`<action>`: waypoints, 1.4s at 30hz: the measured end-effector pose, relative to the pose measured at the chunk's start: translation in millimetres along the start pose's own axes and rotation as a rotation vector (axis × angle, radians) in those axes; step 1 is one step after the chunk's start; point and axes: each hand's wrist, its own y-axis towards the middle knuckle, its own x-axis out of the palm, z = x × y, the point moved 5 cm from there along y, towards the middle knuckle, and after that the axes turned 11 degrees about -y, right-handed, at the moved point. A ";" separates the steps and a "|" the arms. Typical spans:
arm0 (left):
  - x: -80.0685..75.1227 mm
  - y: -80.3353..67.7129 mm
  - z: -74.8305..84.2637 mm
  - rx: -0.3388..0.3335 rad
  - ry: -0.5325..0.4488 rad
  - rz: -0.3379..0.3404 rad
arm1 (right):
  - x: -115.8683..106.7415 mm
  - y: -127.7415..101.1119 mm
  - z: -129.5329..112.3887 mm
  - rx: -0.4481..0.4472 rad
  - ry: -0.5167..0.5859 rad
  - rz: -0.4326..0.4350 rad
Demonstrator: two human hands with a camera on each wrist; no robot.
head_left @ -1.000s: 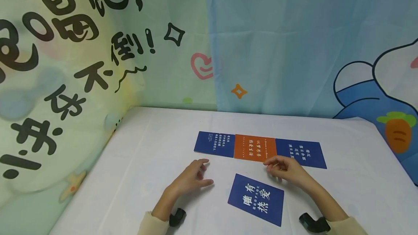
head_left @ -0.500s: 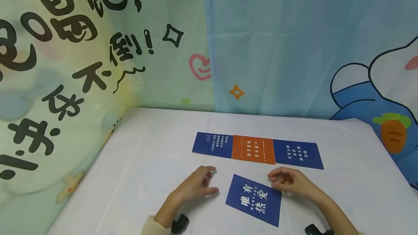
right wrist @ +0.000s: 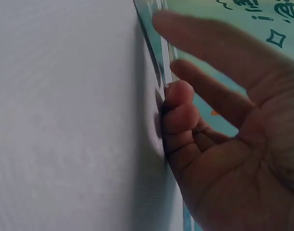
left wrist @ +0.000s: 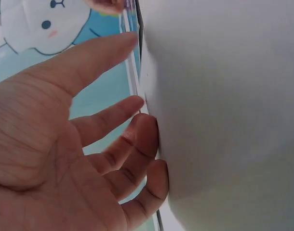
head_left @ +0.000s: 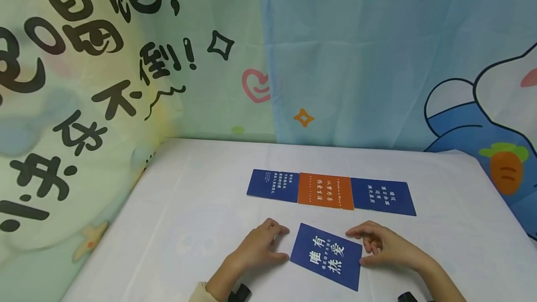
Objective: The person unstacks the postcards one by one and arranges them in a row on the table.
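A dark blue card with large white characters lies tilted on the white table, close to me. My left hand rests at the card's left edge, fingers loosely bent, thumb tip touching the edge. My right hand sits at the right edge, with the thumb on the card's border and the forefinger by its upper corner. The left wrist view shows the left hand with fingertips against the cloth. In the right wrist view the right hand has its fingers bent against the cloth. Neither hand lifts the card.
Beyond the hands, three cards lie side by side in a row: a blue card, an orange card and another blue card. Printed cartoon curtains close off the back and the left side.
Both hands drew back from the card row toward me and closed in on the near blue card, the left to its left edge, the right to its right edge.
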 end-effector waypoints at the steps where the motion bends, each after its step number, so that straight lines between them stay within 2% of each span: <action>1: 1.3 0.0 0.7 0.005 0.030 0.001 | 0.3 -0.4 -0.2 -0.010 -0.009 -0.005; 5: 6.1 0.5 2.2 0.010 0.081 0.001 | 1.3 -0.9 -0.9 -0.041 -0.024 -0.011; 12: 14.3 1.9 6.4 0.023 0.033 -0.018 | 1.0 -1.7 -1.3 -0.063 -0.017 -0.003; 18: 15.2 3.1 5.3 0.020 0.017 -0.013 | 0.7 -1.1 -2.1 -0.051 -0.020 0.012; 27: 13.8 1.8 4.4 -0.016 -0.127 -0.023 | 1.3 -1.6 -2.7 -0.080 -0.016 0.042; 36: 12.0 1.6 4.4 0.002 -0.233 -0.005 | -1.9 -0.3 -1.6 -0.005 0.031 0.033; 42: 14.9 0.8 0.5 0.033 -0.336 0.002 | -1.8 -0.8 -2.3 -0.018 0.099 0.003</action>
